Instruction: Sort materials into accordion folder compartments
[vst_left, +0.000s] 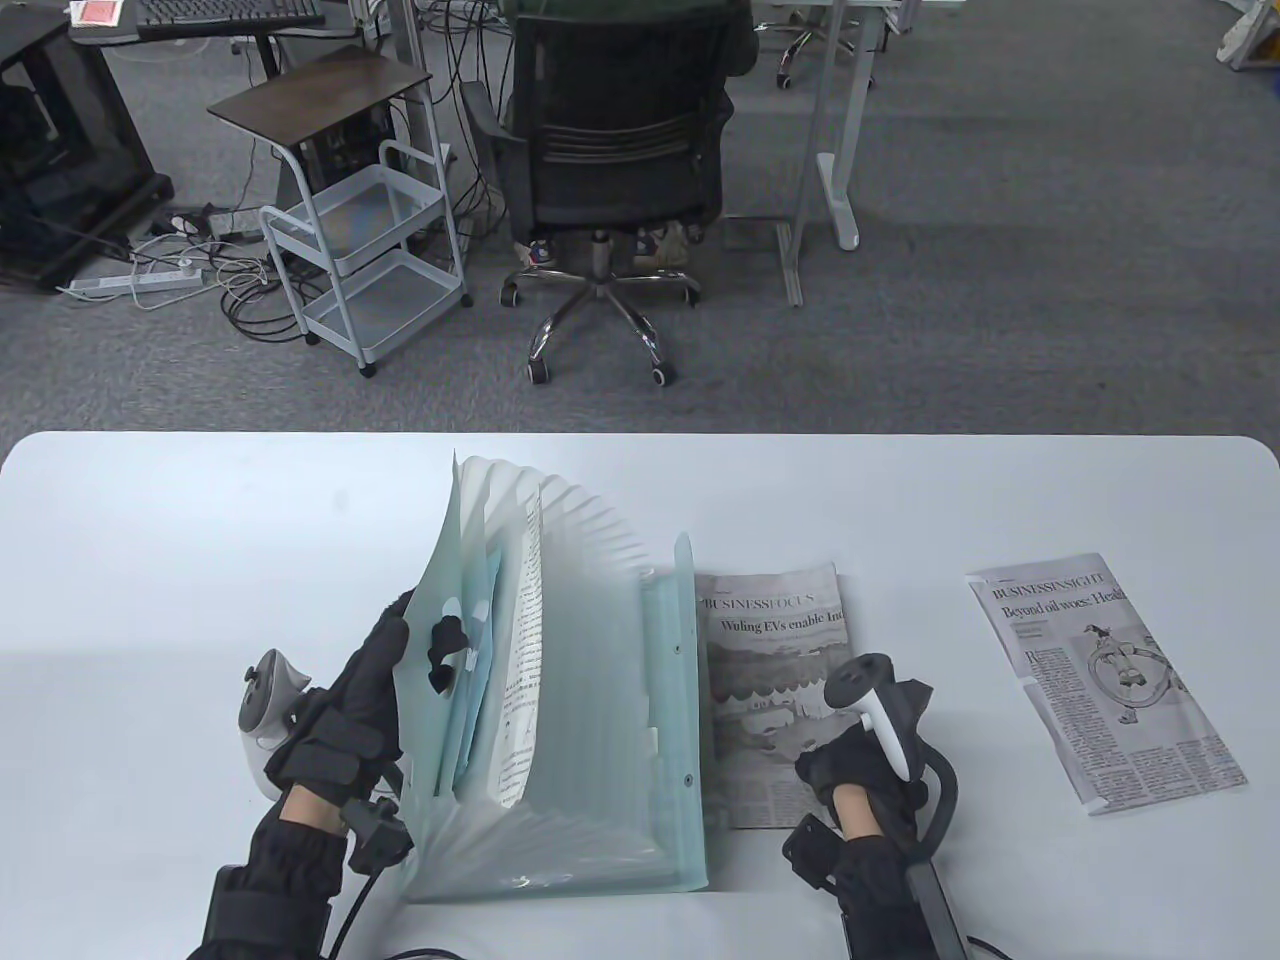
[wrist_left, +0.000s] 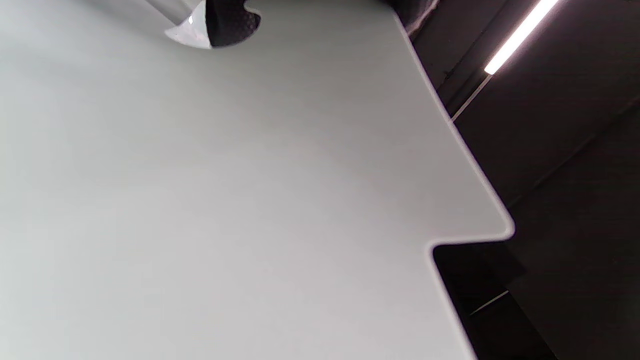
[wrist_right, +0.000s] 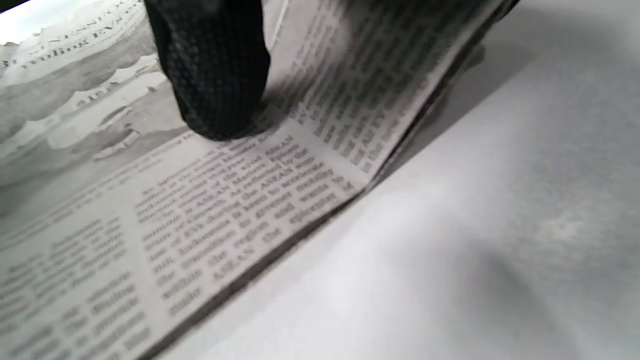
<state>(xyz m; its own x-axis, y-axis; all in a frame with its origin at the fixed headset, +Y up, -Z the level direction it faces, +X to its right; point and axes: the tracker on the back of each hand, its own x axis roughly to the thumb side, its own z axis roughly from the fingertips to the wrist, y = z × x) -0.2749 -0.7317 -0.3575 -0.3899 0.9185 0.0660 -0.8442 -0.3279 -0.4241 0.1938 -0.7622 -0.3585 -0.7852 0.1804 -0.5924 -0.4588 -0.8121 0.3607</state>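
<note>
A translucent teal accordion folder (vst_left: 600, 700) stands fanned open in the middle of the white table (vst_left: 200, 560). A printed sheet (vst_left: 525, 640) and blue paper (vst_left: 478, 660) stand in its left pockets. My left hand (vst_left: 415, 640) grips the folder's left cover and holds it up; fingertips show dark through the plastic. One fingertip (wrist_left: 230, 20) shows in the left wrist view. A folded newspaper (vst_left: 770, 640) lies against the folder's right side. My right hand (vst_left: 830, 765) holds its near right corner; a finger (wrist_right: 215, 75) presses on the newspaper (wrist_right: 225, 215), whose edge is lifted.
A second folded newspaper (vst_left: 1100, 680) lies at the right of the table. Beyond the far edge, on the carpet, stand an office chair (vst_left: 610, 160) and a white trolley (vst_left: 360, 250). The left wrist view shows bare table (wrist_left: 250, 200) and its edge.
</note>
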